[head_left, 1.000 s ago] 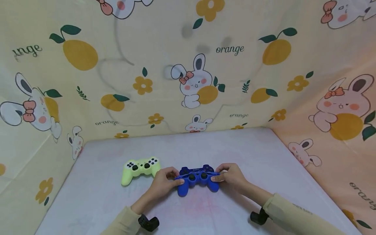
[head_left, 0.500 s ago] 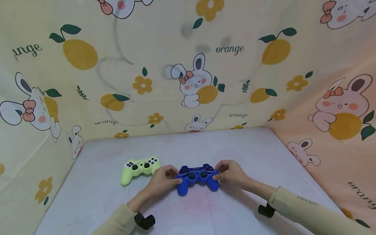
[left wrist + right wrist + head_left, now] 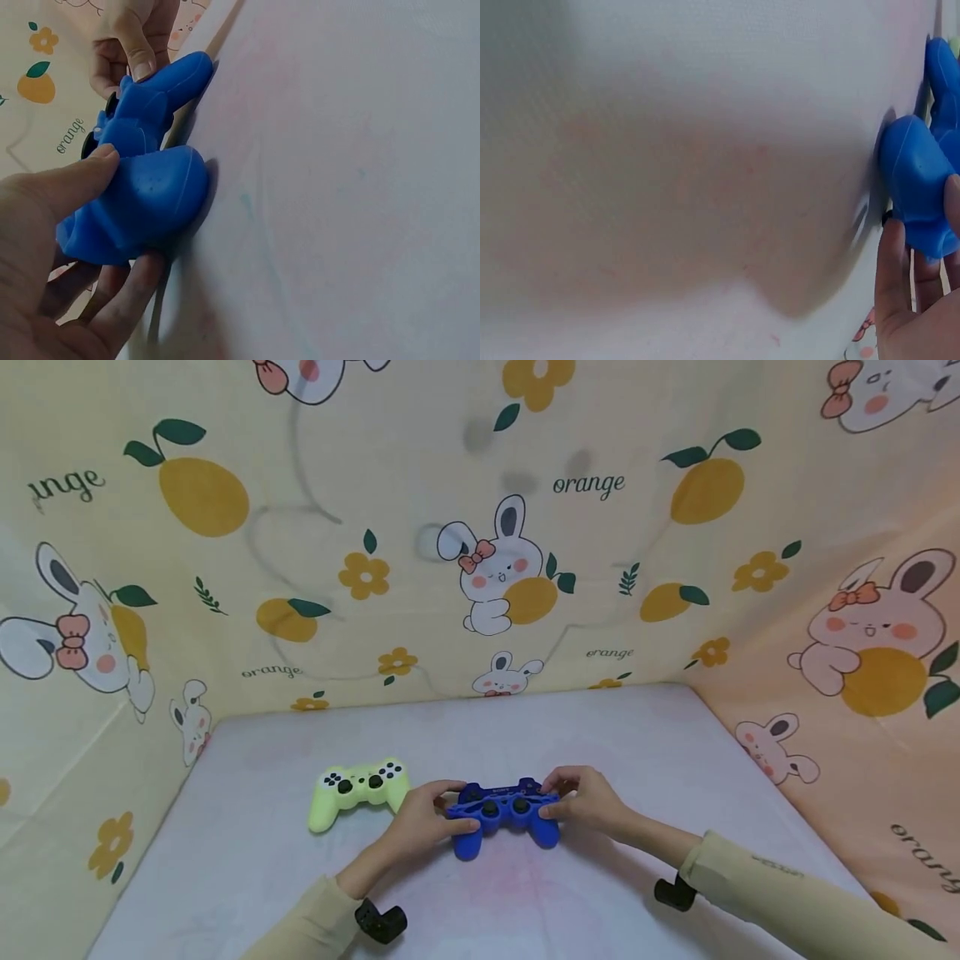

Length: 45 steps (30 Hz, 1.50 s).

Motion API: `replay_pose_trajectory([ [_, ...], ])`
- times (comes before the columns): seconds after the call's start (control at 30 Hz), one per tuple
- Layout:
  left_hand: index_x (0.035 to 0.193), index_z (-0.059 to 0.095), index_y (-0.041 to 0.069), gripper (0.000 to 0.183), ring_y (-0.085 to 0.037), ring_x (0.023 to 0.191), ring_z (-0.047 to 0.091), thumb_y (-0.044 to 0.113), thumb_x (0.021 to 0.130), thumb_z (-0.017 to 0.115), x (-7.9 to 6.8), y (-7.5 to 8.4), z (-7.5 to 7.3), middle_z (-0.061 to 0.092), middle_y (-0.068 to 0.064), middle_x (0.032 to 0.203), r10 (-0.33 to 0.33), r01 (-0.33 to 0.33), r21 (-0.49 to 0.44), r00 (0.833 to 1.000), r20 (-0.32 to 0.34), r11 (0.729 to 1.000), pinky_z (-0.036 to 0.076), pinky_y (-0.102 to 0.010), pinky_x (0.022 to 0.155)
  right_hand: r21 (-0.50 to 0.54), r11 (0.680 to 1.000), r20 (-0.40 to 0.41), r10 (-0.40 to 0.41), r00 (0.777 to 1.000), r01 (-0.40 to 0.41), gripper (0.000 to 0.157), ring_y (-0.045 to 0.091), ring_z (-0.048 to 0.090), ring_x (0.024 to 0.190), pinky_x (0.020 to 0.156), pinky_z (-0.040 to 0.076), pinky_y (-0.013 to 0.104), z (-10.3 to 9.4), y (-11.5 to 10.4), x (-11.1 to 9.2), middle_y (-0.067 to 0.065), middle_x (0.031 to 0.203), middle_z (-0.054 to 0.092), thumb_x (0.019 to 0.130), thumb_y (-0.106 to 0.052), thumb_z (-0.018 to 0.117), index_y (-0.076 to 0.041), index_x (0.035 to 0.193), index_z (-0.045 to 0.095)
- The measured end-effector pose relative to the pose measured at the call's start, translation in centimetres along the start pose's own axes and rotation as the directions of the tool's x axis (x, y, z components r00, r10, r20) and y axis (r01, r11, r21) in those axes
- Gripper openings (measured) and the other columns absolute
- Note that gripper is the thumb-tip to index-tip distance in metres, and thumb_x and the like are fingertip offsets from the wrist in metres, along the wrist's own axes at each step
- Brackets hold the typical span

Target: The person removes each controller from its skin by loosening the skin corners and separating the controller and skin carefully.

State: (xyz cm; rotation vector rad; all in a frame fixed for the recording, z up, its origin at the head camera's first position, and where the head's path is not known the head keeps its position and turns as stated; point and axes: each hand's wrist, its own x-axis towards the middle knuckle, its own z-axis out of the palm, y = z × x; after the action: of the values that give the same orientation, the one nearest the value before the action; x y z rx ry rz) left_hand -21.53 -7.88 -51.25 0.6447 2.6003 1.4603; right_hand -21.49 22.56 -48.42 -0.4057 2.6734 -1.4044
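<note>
the blue controller [image 3: 506, 828] is near the middle of the bench [image 3: 637, 727], its long axis running left to right, almost level across the head view, both handles pointing back toward the person. the left grip [image 3: 420, 820] holds its left end, thumb over the handle; the right grip [image 3: 588, 802] pinches its right end. compared with half a second ago, the fingers of both reach slightly farther in along its far side, while it and the pale green controller [image 3: 357, 787] to its left keep their places.
</note>
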Motion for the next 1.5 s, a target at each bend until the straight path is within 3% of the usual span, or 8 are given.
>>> replay_pose_trajectory([
  [0.17, 0.131, 0.060, 0.007, 0.067, -0.017, 0.096, 0.059, 0.040, 0.077, 0.084, 0.0, -0.1, 0.2, 0.060, -0.009, 0.124, 0.030, -0.030, 0.000, 0.999, -0.013, 1.000, 0.051, -0.037, 0.079, -0.013, 1.000, -0.031, 0.017, 0.999, -0.017, 0.025, 0.022, 0.058, 0.082, 0.074, 0.044, 0.038, -0.1, -0.1, -0.3, 0.001, 0.082, 0.066, 0.070, -0.019, 0.091, -0.013, 0.085, 0.071],
  [0.47, 0.098, 0.063, 0.013, 0.038, -0.016, 0.090, 0.059, 0.029, 0.074, 0.088, -0.3, -0.3, 0.7, 0.061, 0.004, 0.097, 0.104, -0.108, -0.039, 0.989, -0.105, 0.993, 0.051, -0.036, 0.078, -0.001, 0.999, -0.044, 0.032, 0.999, -0.032, 0.024, 0.022, 0.058, 0.080, 0.072, 0.044, 0.037, 0.1, 0.4, 0.0, 0.000, 0.080, 0.065, 0.069, -0.018, 0.091, -0.014, 0.083, 0.072],
  [0.87, 0.086, 0.063, 0.016, 0.036, -0.012, 0.080, 0.061, 0.030, 0.069, 0.091, -0.6, -0.2, 0.9, 0.064, 0.009, 0.084, 0.067, -0.072, -0.022, 0.982, -0.177, 0.997, 0.051, -0.029, 0.071, 0.056, 0.997, -0.103, 0.052, 0.993, -0.047, 0.025, 0.022, 0.059, 0.074, 0.068, 0.046, 0.035, 0.6, 0.0, -0.5, 0.003, 0.075, 0.066, 0.066, -0.013, 0.092, -0.009, 0.082, 0.073],
  [1.03, 0.096, 0.063, 0.011, 0.041, -0.015, 0.083, 0.059, 0.030, 0.072, 0.089, -0.7, 0.3, 1.1, 0.062, 0.003, 0.093, 0.065, -0.064, 0.013, 0.984, -0.167, 0.998, 0.050, -0.029, 0.071, 0.026, 0.999, -0.063, 0.041, 0.997, -0.040, 0.026, 0.022, 0.060, 0.076, 0.068, 0.048, 0.036, 0.2, 0.2, -0.3, 0.003, 0.079, 0.066, 0.068, -0.016, 0.092, -0.010, 0.084, 0.073],
  [1.23, 0.127, 0.057, 0.001, 0.070, -0.025, 0.104, 0.059, 0.041, 0.076, 0.085, -0.4, 1.2, 1.4, 0.057, -0.010, 0.122, 0.063, -0.057, 0.054, 0.992, -0.108, 0.997, 0.051, -0.040, 0.085, 0.008, 1.000, 0.026, 0.016, 1.000, -0.016, 0.024, 0.022, 0.060, 0.084, 0.075, 0.049, 0.037, -0.7, -0.2, 0.0, 0.001, 0.086, 0.067, 0.074, -0.018, 0.087, -0.010, 0.091, 0.073],
  [1.5, 0.129, 0.058, 0.001, 0.072, -0.028, 0.111, 0.058, 0.045, 0.077, 0.083, 0.4, 1.5, 1.4, 0.058, -0.012, 0.127, 0.054, -0.052, 0.034, 0.997, -0.056, 0.998, 0.049, -0.045, 0.091, 0.031, 0.994, 0.013, -0.104, 0.995, 0.103, 0.017, 0.021, 0.061, 0.088, 0.078, 0.052, 0.037, 0.2, -0.8, 0.3, -0.001, 0.090, 0.068, 0.083, -0.026, 0.081, -0.013, 0.092, 0.074],
])
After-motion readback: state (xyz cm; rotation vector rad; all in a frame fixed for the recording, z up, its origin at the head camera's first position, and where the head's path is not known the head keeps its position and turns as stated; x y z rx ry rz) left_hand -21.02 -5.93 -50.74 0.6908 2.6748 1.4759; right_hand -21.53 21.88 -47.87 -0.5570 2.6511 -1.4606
